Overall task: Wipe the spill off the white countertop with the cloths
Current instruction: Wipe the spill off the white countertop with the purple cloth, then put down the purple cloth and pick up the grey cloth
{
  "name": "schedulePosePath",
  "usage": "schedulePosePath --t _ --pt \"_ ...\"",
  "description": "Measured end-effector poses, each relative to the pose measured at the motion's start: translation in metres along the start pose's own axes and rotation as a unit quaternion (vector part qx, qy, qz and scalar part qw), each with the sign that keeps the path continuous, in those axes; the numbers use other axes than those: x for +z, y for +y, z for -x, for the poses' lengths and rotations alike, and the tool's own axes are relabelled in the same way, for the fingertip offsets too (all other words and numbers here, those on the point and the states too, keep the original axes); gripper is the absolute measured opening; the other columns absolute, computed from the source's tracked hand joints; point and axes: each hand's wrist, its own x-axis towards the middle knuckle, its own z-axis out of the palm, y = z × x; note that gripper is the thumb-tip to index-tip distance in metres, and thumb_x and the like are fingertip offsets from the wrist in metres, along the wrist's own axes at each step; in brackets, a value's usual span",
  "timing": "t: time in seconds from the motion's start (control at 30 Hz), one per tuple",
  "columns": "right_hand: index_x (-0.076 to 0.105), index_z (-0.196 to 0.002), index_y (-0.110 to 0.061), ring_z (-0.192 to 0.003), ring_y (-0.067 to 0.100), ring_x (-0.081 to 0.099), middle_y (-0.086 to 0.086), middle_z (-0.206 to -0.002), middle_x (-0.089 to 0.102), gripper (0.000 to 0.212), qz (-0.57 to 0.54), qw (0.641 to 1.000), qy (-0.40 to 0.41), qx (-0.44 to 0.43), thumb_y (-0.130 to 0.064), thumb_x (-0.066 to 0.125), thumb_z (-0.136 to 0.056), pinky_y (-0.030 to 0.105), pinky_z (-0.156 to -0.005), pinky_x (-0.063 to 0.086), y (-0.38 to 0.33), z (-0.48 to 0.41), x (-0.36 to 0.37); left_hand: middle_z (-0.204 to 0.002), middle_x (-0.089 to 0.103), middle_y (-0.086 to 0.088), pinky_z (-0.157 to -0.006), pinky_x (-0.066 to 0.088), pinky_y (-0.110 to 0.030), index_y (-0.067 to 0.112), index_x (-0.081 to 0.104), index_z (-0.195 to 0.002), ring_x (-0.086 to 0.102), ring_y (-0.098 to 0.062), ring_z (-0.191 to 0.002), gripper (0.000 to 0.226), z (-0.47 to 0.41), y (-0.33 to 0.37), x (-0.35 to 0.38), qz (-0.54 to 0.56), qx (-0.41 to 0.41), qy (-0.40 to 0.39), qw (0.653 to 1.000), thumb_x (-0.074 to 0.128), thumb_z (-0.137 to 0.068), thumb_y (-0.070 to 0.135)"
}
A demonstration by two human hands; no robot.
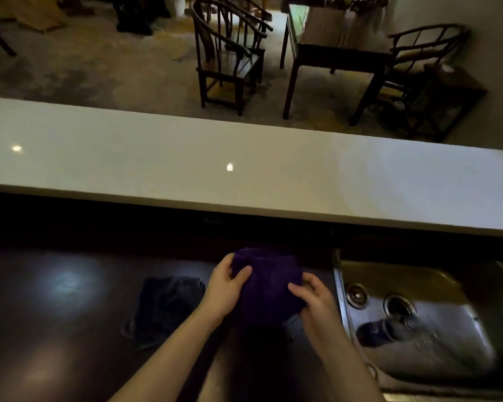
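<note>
Both hands grasp a bunched purple cloth (266,281) above the dark lower counter (55,329): the left hand (225,287) grips its left side, the right hand (312,298) its right. A dark grey cloth (164,306) lies flat on that counter just left of the left hand. The raised white counter (244,158) runs along the far edge, and a steel sink (436,323) sits at the right.
</note>
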Motion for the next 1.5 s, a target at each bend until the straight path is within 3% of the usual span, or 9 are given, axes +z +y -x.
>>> schedulePosePath --t 0.13,0.23,0.4,0.6,0.77,0.97,1.1,1.23,1.5 --pt "0.061 -0.106 0.005 -0.094 0.033 0.07 0.02 -0.102 0.073 0.021 0.105 0.993 0.038 0.038 0.013 0.061 -0.086 0.037 -0.078 0.056 0.046 -0.016 -0.021 -0.104 0.069 0.01 -0.09 0.053 -0.023 0.033 0.058 -0.103 0.066 -0.011 -0.101 0.025 -0.003 -0.041 0.002 -0.133 -0.018 -0.005 0.991 0.062 -0.092 0.011" --pt "0.061 -0.106 0.005 -0.103 0.041 0.068 0.021 -0.108 0.072 0.022 0.177 0.981 0.062 0.053 0.011 0.065 -0.086 0.039 -0.081 0.056 0.074 -0.03 -0.033 -0.106 0.068 0.005 -0.089 0.056 -0.035 0.026 0.058 -0.115 0.066 -0.017 -0.102 0.027 -0.007 -0.068 -0.001 -0.194 -0.055 -0.027 0.979 0.062 -0.092 0.012" --pt "0.062 -0.108 -0.001 -0.105 0.033 0.067 0.016 -0.112 0.07 0.023 0.288 0.954 0.075 0.042 0.004 0.069 -0.087 0.035 -0.083 0.058 0.092 -0.044 -0.045 -0.108 0.058 0.001 -0.062 0.046 -0.008 0.014 0.049 -0.135 0.057 -0.009 -0.087 0.042 -0.01 -0.08 -0.001 -0.262 -0.079 -0.013 0.962 0.058 -0.094 0.007" --pt "0.065 -0.112 -0.016 -0.112 0.028 0.061 0.007 -0.114 0.066 0.033 0.485 0.87 0.091 -0.009 -0.02 0.077 -0.082 0.046 -0.095 0.052 0.09 -0.045 -0.04 -0.125 0.06 -0.004 -0.087 0.048 -0.023 0.017 0.045 -0.141 0.06 -0.019 -0.107 0.052 -0.005 -0.081 -0.001 -0.306 -0.05 0.0 0.951 0.062 -0.092 0.015" --pt "0.057 -0.121 -0.013 -0.131 0.038 0.04 0.014 -0.135 0.05 0.05 0.541 0.819 0.166 -0.098 -0.018 0.08 -0.077 0.052 -0.109 0.032 0.073 -0.04 -0.015 -0.117 0.057 0.004 -0.081 0.044 -0.02 0.019 0.047 -0.139 0.058 -0.009 -0.097 0.053 0.002 -0.074 -0.02 -0.334 -0.008 0.016 0.943 0.064 -0.09 0.021" --pt "0.057 -0.12 -0.012 -0.124 0.029 0.045 0.01 -0.13 0.054 0.045 0.536 0.821 0.041 -0.193 -0.01 0.076 -0.079 0.045 -0.106 0.038 0.078 -0.047 0.042 -0.109 0.063 0.002 -0.087 0.049 -0.026 0.016 0.058 -0.126 0.061 -0.013 -0.096 0.039 0.017 -0.059 -0.073 -0.32 0.038 0.133 0.937 0.065 -0.088 0.017" --pt "0.055 -0.124 -0.014 -0.119 0.023 0.055 0.004 -0.126 0.053 0.04 0.534 0.83 -0.086 -0.135 -0.013 0.071 -0.087 0.038 -0.1 0.047 0.096 -0.048 0.088 -0.113 0.061 0.002 -0.088 0.041 -0.009 0.015 0.059 -0.122 0.058 -0.012 -0.1 0.036 0.028 -0.059 -0.112 -0.313 0.031 0.218 0.924 0.066 -0.086 0.014" --pt "0.046 -0.137 -0.01 -0.129 0.026 0.05 0.009 -0.14 0.047 0.056 0.578 0.792 -0.176 -0.087 -0.021 0.072 -0.088 0.037 -0.107 0.044 0.117 -0.049 0.125 -0.127 0.054 -0.009 -0.103 0.042 -0.038 0.012 0.052 -0.13 0.049 -0.028 -0.12 0.05 0.041 -0.065 -0.144 -0.374 -0.013 0.263 0.889 0.067 -0.084 0.02" --pt "0.045 -0.133 -0.01 -0.124 0.033 0.055 0.016 -0.134 0.055 0.07 0.596 0.786 -0.164 0.008 -0.036 0.081 -0.08 0.039 -0.094 0.05 0.138 -0.061 0.157 -0.127 0.055 -0.015 -0.098 0.046 -0.042 0.01 0.051 -0.129 0.053 -0.033 -0.12 0.057 0.037 -0.07 -0.165 -0.327 -0.168 0.249 0.896 0.071 -0.083 0.037"
